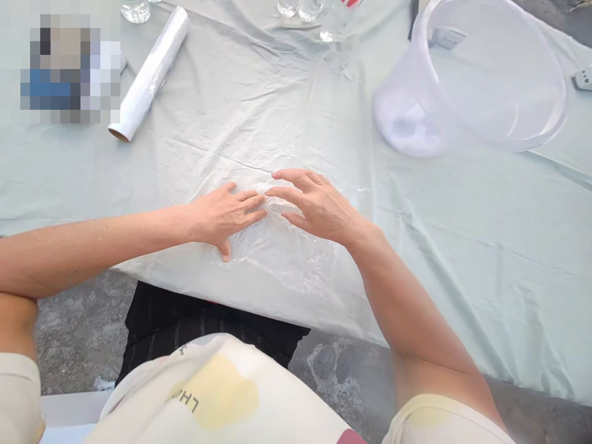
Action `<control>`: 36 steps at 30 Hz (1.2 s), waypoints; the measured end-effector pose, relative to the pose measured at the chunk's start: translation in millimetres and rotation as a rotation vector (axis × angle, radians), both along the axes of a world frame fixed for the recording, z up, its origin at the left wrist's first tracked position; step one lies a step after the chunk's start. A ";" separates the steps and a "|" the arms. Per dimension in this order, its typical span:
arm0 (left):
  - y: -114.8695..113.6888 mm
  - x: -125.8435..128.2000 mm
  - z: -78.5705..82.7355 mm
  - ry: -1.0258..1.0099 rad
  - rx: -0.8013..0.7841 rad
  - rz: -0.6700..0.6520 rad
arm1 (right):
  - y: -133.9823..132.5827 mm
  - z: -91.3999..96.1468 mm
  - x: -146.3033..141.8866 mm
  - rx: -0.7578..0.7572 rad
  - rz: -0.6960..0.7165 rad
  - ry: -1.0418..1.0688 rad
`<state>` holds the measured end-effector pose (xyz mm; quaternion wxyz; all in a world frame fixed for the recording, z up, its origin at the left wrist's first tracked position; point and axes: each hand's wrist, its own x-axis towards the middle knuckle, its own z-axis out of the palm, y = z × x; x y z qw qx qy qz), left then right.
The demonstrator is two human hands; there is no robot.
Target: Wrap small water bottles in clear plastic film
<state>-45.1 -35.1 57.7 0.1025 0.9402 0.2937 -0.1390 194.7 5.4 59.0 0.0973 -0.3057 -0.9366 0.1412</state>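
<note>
A crumpled sheet of clear plastic wrap (pixel 296 256) lies on the pale green cloth near the table's front edge. My left hand (pixel 231 213) rests on the wrap with fingers spread and the thumb pointing toward me. Just to its right, my right hand (pixel 319 203) hovers over or touches the sheet, fingers apart and slightly curled; I cannot tell how firmly it touches. Neither hand grips anything. Beyond my left hand lies a roll of plastic wrap (pixel 150 74) on a cardboard core, set at a slant.
A translucent plastic bin (pixel 407 117) lies tipped at the back right, its wide mouth facing me. Clear bottles (pixel 136 11) stand at the far edge, with several more at the back middle. A small grey device (pixel 583 78) sits far right. The tablecloth (pixel 472 246) is wrinkled.
</note>
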 end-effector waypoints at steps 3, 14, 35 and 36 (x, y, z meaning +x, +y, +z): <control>0.4 -2.3 -2.6 -0.021 0.002 0.018 | 16.7 -8.8 -2.2 -0.057 -0.006 -0.037; -2.8 7.9 3.3 0.073 -0.043 0.174 | 92.6 -19.3 -37.1 -0.216 -0.346 0.234; 10.3 -4.8 -9.6 -0.012 -0.304 0.406 | 392.2 -31.2 -14.3 0.174 -1.058 0.407; 11.8 -4.5 -9.6 -0.019 -0.309 0.404 | 411.0 -30.4 -12.6 0.260 -0.969 0.348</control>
